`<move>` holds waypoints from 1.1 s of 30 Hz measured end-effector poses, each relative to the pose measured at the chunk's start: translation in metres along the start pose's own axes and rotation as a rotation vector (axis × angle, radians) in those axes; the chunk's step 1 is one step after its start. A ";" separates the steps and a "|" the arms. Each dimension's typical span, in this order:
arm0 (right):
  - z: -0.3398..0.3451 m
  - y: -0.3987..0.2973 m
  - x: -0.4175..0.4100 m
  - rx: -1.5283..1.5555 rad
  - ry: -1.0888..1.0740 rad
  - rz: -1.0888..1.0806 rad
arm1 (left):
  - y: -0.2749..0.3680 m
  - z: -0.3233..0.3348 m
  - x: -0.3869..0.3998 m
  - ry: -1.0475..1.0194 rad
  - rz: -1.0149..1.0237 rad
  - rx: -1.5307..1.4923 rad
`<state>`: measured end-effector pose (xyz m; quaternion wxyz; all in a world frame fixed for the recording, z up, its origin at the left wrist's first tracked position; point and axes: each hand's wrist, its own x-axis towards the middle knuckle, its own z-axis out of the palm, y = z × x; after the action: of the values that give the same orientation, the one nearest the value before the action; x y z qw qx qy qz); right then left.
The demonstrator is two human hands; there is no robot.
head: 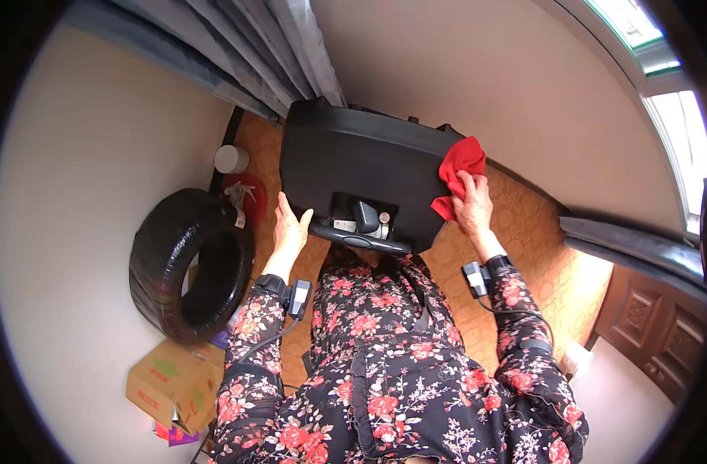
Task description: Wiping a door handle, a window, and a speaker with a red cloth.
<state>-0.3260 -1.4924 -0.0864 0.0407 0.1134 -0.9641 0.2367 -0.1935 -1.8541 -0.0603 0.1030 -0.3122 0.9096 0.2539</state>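
A bulky black case-like object [365, 156] stands before me, with a curved dark handle [359, 239] along its near edge and a recess holding small items behind it. My right hand [474, 203] grips a red cloth [464, 162] at the object's right side. On the left, my left hand [291, 225] is held upright with thumb and fingers apart, beside the object's left edge near the handle; whether it touches is unclear. Each wrist wears a black band with a small cabled device.
A tyre wrapped in black plastic [150, 272] leans at the left wall, near a cardboard box [171, 380], a red round item [255, 200] and a white cylinder [231, 159]. Grey curtains [272, 52] hang behind. A brown panelled door [649, 325] lies at the right.
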 end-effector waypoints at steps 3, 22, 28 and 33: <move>0.008 -0.021 -0.002 -0.030 0.055 0.107 | -0.004 -0.003 0.001 -0.047 -0.014 0.020; 0.053 -0.237 0.027 0.204 -0.034 -0.482 | 0.006 0.037 0.020 -0.218 0.386 0.153; 0.001 -0.090 0.029 0.154 0.205 -0.164 | 0.071 0.021 -0.026 -0.124 0.224 0.108; -0.036 0.043 -0.032 0.013 0.245 0.276 | 0.069 0.015 -0.030 -0.176 0.190 0.086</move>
<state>-0.3042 -1.4320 -0.0783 0.1243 -0.0496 -0.9567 0.2585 -0.2127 -1.7839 -0.0357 0.1714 -0.1964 0.9326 0.2496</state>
